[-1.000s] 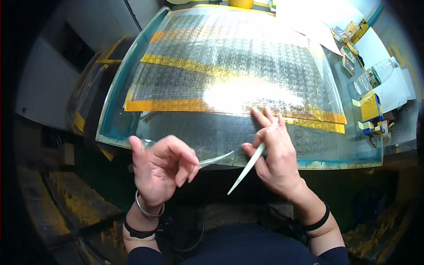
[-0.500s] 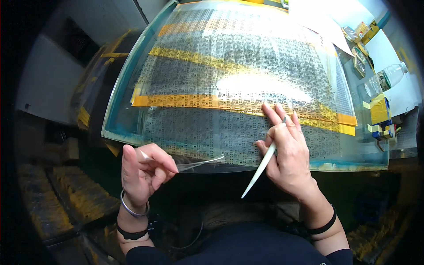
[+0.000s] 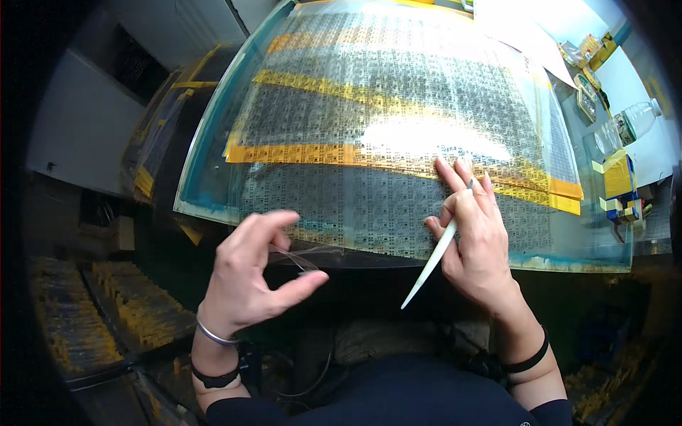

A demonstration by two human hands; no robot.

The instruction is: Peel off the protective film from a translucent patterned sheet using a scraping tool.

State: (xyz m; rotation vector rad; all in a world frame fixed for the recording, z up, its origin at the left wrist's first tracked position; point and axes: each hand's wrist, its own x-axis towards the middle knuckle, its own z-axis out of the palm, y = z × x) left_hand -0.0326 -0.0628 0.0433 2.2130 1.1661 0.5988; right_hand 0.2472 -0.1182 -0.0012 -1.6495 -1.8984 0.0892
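My left hand (image 3: 259, 273) is raised over the near edge of the table, thumb and forefinger spread apart. A thin clear strip of film (image 3: 316, 250) hangs by its fingers; whether any finger still grips it cannot be made out. My right hand (image 3: 474, 234) holds a slim white tapered tool (image 3: 430, 273) with a small grey tip, its long pale end slanting toward me. Those fingertips rest flat on the lower orange-taped border of the patterned films. Under them lies another dark patterned sheet (image 3: 320, 199), printed with rows of small marks.
The stacked sheets lie on a glass-topped light table (image 3: 590, 261) with a teal border. On the right stand a clear plastic bottle (image 3: 636, 121) and a blue-and-yellow box (image 3: 619, 177). Taped films (image 3: 135, 298) stand in racks at the lower left.
My left hand has turned and moved right, its thumb and forefinger parting around the clear strip. My right hand stays on the sheets with the tool; the whole view has shifted slightly.
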